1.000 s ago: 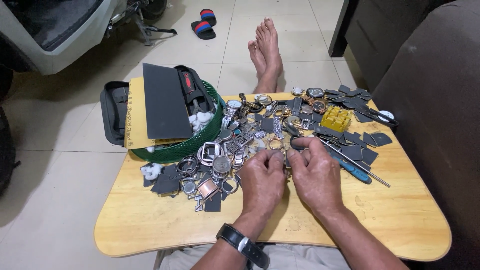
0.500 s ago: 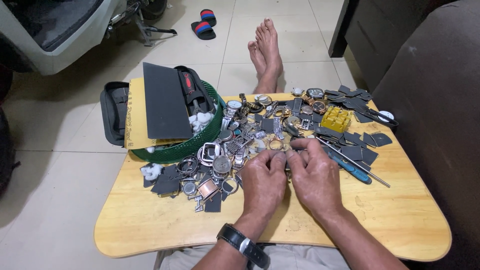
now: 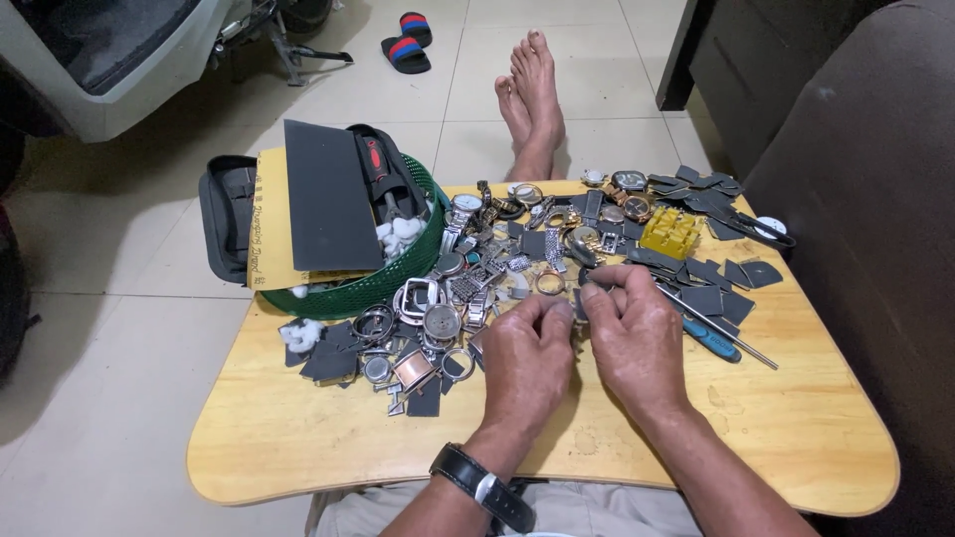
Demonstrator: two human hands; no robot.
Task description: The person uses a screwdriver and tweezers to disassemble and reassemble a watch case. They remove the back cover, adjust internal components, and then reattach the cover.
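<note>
I see my left hand (image 3: 525, 348) and right hand (image 3: 634, 333) pinched together on a small metal piece (image 3: 578, 310), hard to identify, just above the counter (image 3: 298, 438), beside the watch-parts pile (image 3: 468, 288), steadying it.

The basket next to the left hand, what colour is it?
Green, a mesh-walled basket; the head view shows it clearly, left of the left hand.
</note>
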